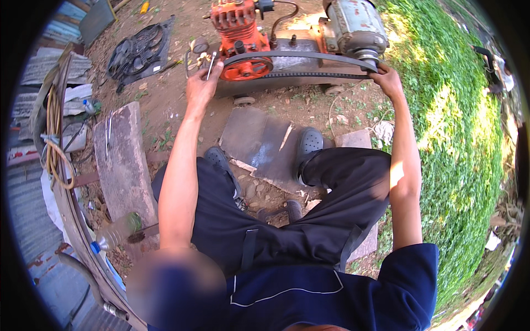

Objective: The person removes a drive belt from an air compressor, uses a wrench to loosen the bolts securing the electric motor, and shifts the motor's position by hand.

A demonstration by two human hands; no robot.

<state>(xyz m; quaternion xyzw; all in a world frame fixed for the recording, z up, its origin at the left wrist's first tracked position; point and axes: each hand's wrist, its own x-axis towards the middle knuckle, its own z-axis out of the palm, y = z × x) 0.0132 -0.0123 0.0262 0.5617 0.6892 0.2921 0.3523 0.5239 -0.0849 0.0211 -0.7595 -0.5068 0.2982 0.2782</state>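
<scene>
A red compressor head [232, 25] with a spoked flywheel [245, 70] sits on a metal tank [292, 80] beside a weathered grey electric motor [356, 27]. A black belt [309, 54] loops between the flywheel and the motor's small pulley [367, 55]. My left hand [204, 83] is closed on a slim silver tool [211, 64], at the flywheel's left edge and belt. My right hand [386, 80] pinches the belt beside the motor pulley.
Long tools lie on a plank [127, 160] at left, near coiled hose [55, 154], corrugated sheets [27, 220] and a plastic bottle [113, 237]. Black parts [135, 55] lie on the dirt. Cardboard [254, 138] lies between my feet. Grass [447, 182] borders the right; a person [497, 69] is at far right.
</scene>
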